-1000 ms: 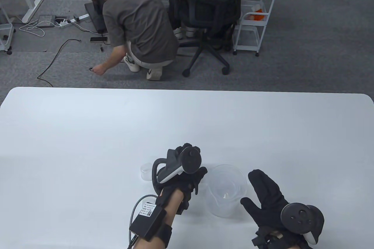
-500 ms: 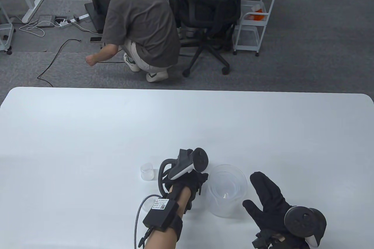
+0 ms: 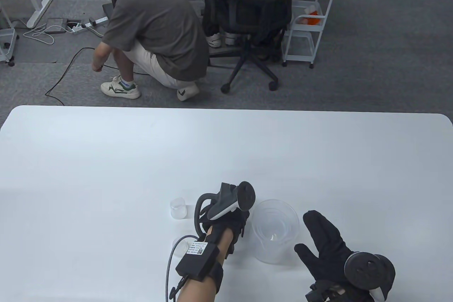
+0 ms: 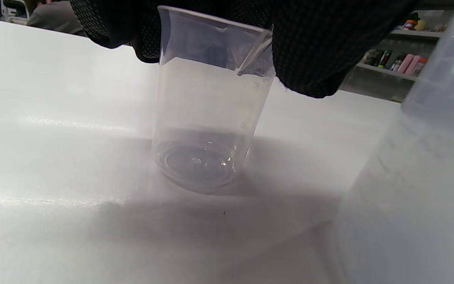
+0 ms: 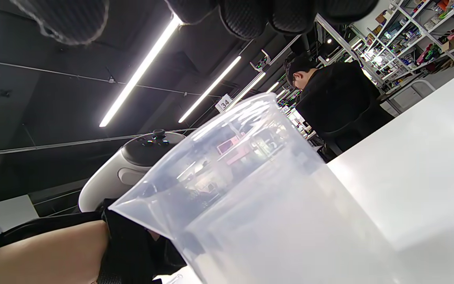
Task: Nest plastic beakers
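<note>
A large clear beaker [image 3: 276, 233] stands on the white table [image 3: 106, 174] with smaller beakers nested inside it. It fills the right wrist view [image 5: 274, 205] and shows at the right edge of the left wrist view [image 4: 420, 177]. My left hand [image 3: 230, 222] is just left of it. In the left wrist view its fingers [image 4: 309, 51] grip the rim of a mid-sized clear beaker [image 4: 211, 118] that stands upright on the table. That beaker is hidden under the hand in the table view. My right hand [image 3: 320, 238] is open and empty, fingers spread, just right of the large beaker.
A small clear beaker [image 3: 178, 208] stands left of my left hand. Another small clear beaker [image 3: 178, 244] stands by my left forearm, partly hidden by the cable. Beyond the table's far edge a person [image 3: 155, 33] crouches on the carpet near an office chair [image 3: 254, 15].
My left hand has shifted a little to the right and turned, uncovering the small beaker on its left. My right hand has hardly moved. The person behind the table has changed posture.
</note>
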A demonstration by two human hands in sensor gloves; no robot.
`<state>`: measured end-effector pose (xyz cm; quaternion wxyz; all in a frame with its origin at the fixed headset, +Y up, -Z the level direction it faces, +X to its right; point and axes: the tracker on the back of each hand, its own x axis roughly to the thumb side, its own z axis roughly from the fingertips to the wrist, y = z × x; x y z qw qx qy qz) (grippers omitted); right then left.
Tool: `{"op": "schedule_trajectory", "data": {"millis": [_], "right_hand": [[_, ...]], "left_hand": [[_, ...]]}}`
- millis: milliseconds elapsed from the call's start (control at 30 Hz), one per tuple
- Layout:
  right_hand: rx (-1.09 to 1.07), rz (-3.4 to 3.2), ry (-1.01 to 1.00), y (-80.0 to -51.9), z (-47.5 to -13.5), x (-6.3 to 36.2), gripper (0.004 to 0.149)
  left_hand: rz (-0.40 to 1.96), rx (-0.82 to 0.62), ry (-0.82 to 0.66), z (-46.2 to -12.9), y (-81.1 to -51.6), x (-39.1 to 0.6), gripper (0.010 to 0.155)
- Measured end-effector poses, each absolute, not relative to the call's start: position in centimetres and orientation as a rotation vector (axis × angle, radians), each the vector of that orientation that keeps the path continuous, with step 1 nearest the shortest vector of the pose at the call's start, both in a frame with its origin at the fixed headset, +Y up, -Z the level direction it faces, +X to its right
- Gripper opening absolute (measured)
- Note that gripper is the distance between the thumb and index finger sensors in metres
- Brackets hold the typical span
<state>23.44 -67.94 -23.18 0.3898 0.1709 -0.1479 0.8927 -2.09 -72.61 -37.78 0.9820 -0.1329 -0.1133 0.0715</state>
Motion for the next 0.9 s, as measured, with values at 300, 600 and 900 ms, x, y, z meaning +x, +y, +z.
{"op": "schedule_trajectory", "data": {"millis": [300,600,900], "right_hand": [[0.437,2.271,-0.375,-68.0,-23.1,23.4,0.075],[0.437,2.272,-0.371,-68.0,-23.2,23.3,0.075],[0.436,2.273,-0.368,-68.1,-23.2,23.2,0.075]], "left_hand": [[0.188,-0.161,-0.244,-36.8,-68.5,-4.1,0.071],[0.22,-0.03,-0.331,-34.5,-62.4,-4.9,0.07],[0.248,0.044,-0.447,-32.0,-59.0,-3.3,0.07]]}}
